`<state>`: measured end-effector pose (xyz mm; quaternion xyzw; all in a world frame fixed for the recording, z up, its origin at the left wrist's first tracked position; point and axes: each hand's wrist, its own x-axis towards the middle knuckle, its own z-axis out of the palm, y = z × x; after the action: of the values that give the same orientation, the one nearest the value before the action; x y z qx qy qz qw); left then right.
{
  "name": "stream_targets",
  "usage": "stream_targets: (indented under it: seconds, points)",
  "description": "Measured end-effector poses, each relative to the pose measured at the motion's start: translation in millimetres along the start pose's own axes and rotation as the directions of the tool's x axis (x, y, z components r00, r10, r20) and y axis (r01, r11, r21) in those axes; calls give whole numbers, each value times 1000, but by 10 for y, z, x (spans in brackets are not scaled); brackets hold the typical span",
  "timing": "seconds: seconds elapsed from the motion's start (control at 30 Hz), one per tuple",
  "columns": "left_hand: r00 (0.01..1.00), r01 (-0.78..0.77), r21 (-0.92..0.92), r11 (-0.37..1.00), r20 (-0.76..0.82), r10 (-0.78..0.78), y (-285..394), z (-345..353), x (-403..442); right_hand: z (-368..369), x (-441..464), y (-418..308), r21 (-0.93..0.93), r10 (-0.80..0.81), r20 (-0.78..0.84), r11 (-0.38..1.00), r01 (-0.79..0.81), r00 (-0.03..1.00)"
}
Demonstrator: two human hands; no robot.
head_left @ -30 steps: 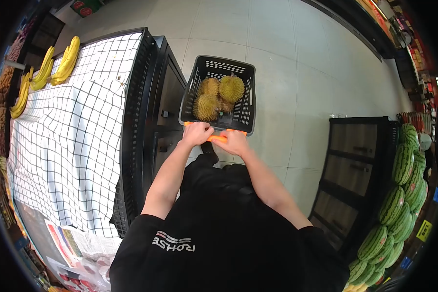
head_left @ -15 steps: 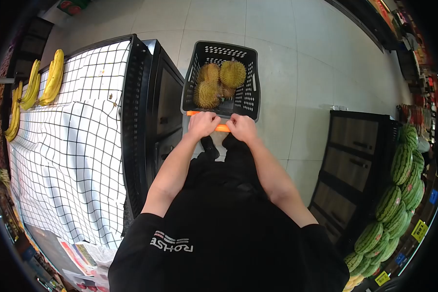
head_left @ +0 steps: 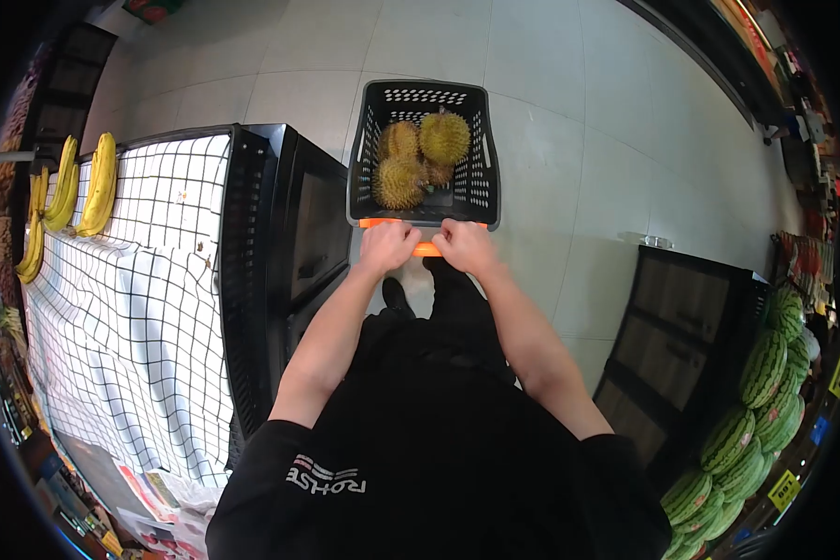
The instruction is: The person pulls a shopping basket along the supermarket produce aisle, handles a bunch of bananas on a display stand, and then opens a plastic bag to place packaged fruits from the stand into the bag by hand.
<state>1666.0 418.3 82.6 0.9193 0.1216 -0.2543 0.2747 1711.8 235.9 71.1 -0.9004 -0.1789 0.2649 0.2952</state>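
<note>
A black perforated basket stands in front of me, with several spiky durians inside it. Along its near side runs an orange handle. My left hand is wrapped round the left part of this handle, and my right hand grips it on the right. A short stretch of orange shows between the two fists. Both sets of fingers are curled and partly hidden under the knuckles.
At the left, a display stand bears a white checked cloth and bananas. A dark cabinet is at the right, beside stacked watermelons. Grey tiled floor lies between them. My shoe shows below the handle.
The side stands and floor lines have shifted in view as the basket and I move along. Both hands have stayed on the handle, and my feet have changed position.
</note>
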Motion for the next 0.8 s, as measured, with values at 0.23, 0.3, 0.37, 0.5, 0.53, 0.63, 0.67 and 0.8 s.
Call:
stream_targets:
  seconds: [0.23,0.3,0.37,0.5,0.53,0.63,0.67,0.8]
  points:
    - [998,61,14,998,-11,-61,297,-192,384,-402,462,137,4,-34,59,999,34,998]
    - [996,84,40,996,19,-85,371,-260,464,-529,562,139,6,-65,55,998,64,996]
    - [996,91,16,996,3,-91,426,-289,525,-656,624,139,-6,-77,73,997,77,994]
    - [993,120,8,993,7,-120,487,-353,708,-733,829,205,-12,-120,66,993,121,991]
    - [992,125,7,992,4,-125,485,-369,742,-729,876,220,-10,-125,69,992,126,990]
    - [993,119,-30,992,-17,-119,541,-394,793,-809,945,248,-4,-157,46,987,158,986]
    - [992,126,-31,992,-24,-127,538,-390,808,-820,972,255,-9,-161,63,987,162,985]
    - [992,120,-54,991,-31,-122,644,-471,809,-930,1034,250,-19,-174,100,984,177,980]
